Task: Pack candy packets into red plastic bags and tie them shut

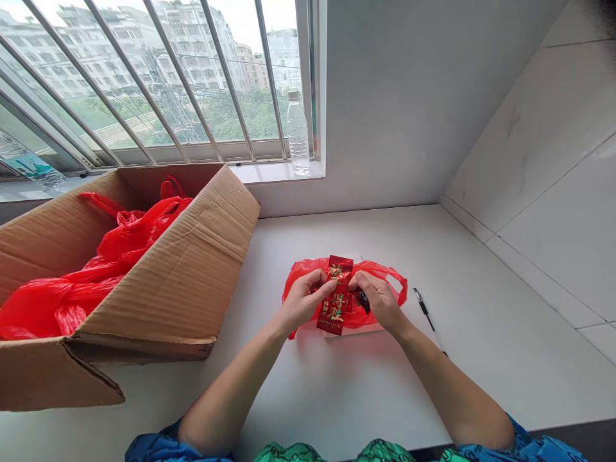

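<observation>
A narrow red packet (337,296) with gold lettering is held upright between both hands over the white table. My left hand (302,299) pinches its upper left edge with thumb and fingers closed. My right hand (380,300) pinches the upper right edge, fingers closed, with a small dark object tucked beneath it. Under the packet lies a red plastic bag (391,274) spread on the table, with a white flat thing showing below it.
A large open cardboard box (192,269) holding red plastic bags (96,269) stands at the left. A black pen (424,309) lies right of my right hand. A water bottle (298,133) stands on the windowsill. A tiled wall borders the right.
</observation>
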{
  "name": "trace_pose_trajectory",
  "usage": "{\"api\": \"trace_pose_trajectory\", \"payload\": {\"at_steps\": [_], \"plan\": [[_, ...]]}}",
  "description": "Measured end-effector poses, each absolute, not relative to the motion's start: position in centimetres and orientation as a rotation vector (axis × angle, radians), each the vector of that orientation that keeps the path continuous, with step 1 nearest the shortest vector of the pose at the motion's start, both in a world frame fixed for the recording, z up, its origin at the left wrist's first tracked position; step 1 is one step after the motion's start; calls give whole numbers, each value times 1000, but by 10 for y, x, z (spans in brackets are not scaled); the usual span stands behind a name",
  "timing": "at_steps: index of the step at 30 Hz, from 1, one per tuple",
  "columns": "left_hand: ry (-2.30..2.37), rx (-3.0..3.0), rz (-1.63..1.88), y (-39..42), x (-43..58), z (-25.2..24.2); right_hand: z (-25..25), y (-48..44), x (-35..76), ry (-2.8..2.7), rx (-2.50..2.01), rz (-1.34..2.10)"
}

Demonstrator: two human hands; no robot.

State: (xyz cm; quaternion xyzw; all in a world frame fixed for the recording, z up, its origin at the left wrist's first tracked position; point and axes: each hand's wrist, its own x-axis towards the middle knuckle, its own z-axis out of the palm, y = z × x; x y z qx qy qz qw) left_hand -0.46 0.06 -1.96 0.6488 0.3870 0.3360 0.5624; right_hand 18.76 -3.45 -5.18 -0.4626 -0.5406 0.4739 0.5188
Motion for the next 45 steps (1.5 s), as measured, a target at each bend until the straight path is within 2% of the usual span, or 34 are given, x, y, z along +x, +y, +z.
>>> {"api": "trace_pose_trajectory", "payload": {"at_steps": [29,35,45], "plan": [[911,1531,758,0,-4,-24,-54,-35,187,-1310,-1041,1154],[891,1518,685,-3,-3,-21,-59,-31,191,-1417,-1138,949],[847,1516,552,-1,-2,-20,-60,-30,193,-1452,-1161,820]]}}
